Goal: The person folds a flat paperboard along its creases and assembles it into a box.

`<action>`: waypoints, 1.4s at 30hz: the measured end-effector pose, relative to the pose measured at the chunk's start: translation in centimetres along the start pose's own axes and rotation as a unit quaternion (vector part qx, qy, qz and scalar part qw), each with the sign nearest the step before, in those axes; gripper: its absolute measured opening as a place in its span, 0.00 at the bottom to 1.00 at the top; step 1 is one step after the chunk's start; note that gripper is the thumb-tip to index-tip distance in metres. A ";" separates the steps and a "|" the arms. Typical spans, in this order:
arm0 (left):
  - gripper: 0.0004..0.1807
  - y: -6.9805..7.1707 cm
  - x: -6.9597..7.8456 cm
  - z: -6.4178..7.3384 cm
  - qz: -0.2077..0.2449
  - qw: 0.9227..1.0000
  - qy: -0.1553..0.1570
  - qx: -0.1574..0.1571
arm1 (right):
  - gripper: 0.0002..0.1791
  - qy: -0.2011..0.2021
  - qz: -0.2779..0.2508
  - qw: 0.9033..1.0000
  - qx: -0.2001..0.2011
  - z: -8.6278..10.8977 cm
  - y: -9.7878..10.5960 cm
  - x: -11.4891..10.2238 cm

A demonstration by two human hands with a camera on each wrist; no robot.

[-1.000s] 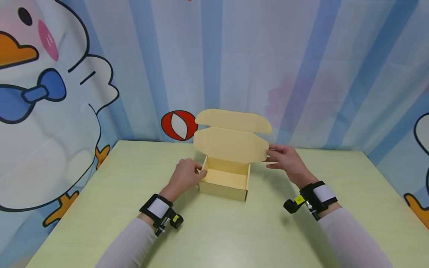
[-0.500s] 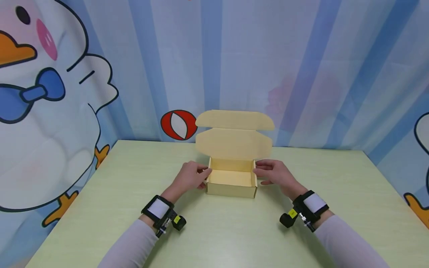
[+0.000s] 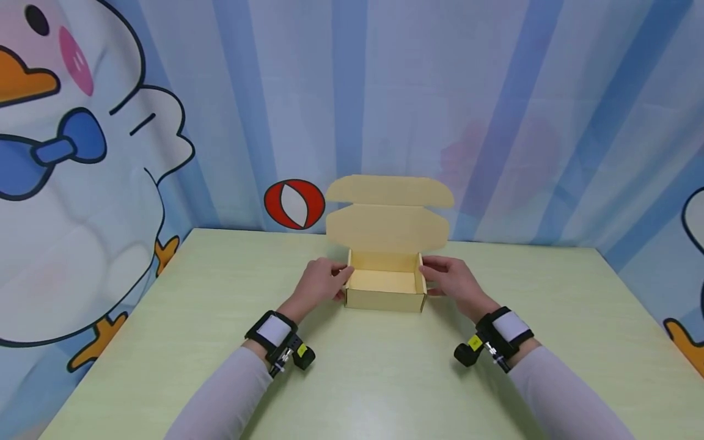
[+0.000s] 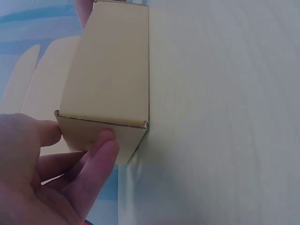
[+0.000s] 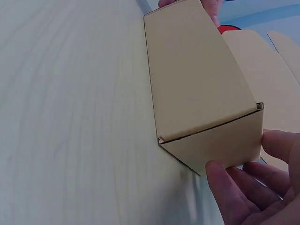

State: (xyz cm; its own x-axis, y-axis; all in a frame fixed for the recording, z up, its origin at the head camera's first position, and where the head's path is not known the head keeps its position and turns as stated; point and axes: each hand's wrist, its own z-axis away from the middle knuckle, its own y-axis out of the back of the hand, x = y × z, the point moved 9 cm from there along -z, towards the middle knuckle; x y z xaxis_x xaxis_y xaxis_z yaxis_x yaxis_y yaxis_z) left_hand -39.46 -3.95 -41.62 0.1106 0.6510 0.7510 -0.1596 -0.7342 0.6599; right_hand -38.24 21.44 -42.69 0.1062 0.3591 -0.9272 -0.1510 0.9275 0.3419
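A small tan cardboard box (image 3: 384, 300) sits on the table with its tuck lid (image 3: 387, 229) raised at the back. Its inside shows a bare floor. My left hand (image 3: 319, 284) holds the left side wall, thumb at the top rim and fingers against the outside. On the opposite wall my right hand (image 3: 455, 282) has a matching grip. The left wrist view shows the fingertips (image 4: 107, 138) pressed to the box's end wall. In the right wrist view, too, fingertips (image 5: 216, 173) lie on the end wall, with the thumb at the upper edge.
The pale wood-grain table (image 3: 379, 379) reaches back to a striped blue curtain (image 3: 396, 91) with a printed duck and ball. Behind the box, the lid overlaps the curtain in the head view. Both wrists wear strapped cameras (image 3: 467, 352).
My right hand has gone from the lid's right edge down to the right side wall. The box has turned squarer to the front and shifted right and slightly back, my left hand moving with it.
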 end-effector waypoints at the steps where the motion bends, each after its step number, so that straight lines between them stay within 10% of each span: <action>1: 0.17 0.0 0.0 -0.1 0.004 1.000 0.002 0.001 | 0.28 0.000 0.000 1.000 0.002 -0.1 0.1 0.1; 8: 0.20 0.9 -0.4 -0.1 0.002 1.000 -0.012 0.018 | 0.31 0.011 -0.006 1.000 0.002 -0.2 0.9 0.3; 16: 0.25 5.6 -0.9 -1.2 -0.051 0.994 -0.029 0.090 | 0.37 0.021 -0.019 0.999 0.018 -0.5 3.8 -0.1; 21: 0.31 7.2 -0.4 -2.8 0.013 0.994 -0.028 0.103 | 0.41 0.039 -0.040 0.998 0.026 -1.2 5.0 -1.3; 31: 0.25 7.0 2.9 -3.8 0.067 0.985 -0.090 0.129 | 0.30 0.106 -0.016 0.988 0.115 -2.2 5.3 -4.1; 42: 0.20 7.2 2.9 -3.5 0.063 0.980 -0.095 0.165 | 0.22 0.127 0.002 0.977 0.169 -1.6 5.6 -5.0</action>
State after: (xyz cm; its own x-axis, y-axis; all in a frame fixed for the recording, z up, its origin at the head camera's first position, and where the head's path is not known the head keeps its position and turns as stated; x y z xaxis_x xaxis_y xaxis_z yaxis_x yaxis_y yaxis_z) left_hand -43.75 -6.65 -34.74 0.2953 0.5259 0.7976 0.1378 -0.8496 0.5092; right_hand -41.20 24.66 -36.43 -0.1476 0.3647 -0.9194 0.1865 0.9231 0.3362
